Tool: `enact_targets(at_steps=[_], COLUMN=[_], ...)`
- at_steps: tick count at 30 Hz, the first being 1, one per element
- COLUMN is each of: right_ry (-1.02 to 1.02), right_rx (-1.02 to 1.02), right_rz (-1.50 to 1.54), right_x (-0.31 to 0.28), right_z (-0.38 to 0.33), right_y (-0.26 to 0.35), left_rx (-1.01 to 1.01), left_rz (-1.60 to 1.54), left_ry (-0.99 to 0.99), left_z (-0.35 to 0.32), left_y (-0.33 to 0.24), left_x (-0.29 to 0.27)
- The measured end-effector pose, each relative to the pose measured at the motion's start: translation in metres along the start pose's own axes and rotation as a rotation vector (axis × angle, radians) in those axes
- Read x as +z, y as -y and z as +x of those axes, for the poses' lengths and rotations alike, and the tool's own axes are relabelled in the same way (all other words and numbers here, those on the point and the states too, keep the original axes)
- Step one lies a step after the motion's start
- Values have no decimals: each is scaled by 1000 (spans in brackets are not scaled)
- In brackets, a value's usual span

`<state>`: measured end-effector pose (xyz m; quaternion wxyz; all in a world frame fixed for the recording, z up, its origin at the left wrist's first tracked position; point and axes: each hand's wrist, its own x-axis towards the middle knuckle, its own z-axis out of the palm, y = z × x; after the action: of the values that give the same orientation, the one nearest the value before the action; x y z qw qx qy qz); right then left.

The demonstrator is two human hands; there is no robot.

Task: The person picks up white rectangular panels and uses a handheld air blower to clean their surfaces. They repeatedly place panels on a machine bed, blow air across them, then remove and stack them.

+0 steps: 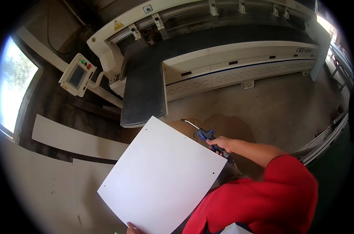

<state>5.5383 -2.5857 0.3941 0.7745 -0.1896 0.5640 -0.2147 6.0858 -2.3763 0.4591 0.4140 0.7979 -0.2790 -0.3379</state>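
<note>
A white panel (161, 175) with small dark holes lies slantwise beside a blue-and-black, metal-nozzled air gun (206, 135).

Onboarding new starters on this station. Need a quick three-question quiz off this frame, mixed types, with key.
1. Multiple choice: what does the right hand hold?
A) a paintbrush
B) a blow gun
C) a hammer

2. True or false: the left hand is at the lower edge of the white panel.

3. Fill in: the control box is on the ____ side of the picture.

Key:
1. B
2. True
3. left
</note>
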Motion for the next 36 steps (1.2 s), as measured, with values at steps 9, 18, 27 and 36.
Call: enact_targets(at_steps=[9, 18, 27, 36], right_ry=[-558, -811, -849, -712], right_rx=[-173, -219, -201, -351], right_rz=[160, 133, 220, 315], right_x=[-317, -608, -843, -947], right_z=[-93, -67, -35, -11], right_y=[157, 302, 387, 422], left_rx=[79, 397, 341, 1181], left_rz=[99, -21, 325, 1436], left_ry=[248, 505, 566, 946], left_z=[126, 189, 126, -73], left_y=[-229, -332, -441, -508], left_x=[453, 895, 1145, 1237])
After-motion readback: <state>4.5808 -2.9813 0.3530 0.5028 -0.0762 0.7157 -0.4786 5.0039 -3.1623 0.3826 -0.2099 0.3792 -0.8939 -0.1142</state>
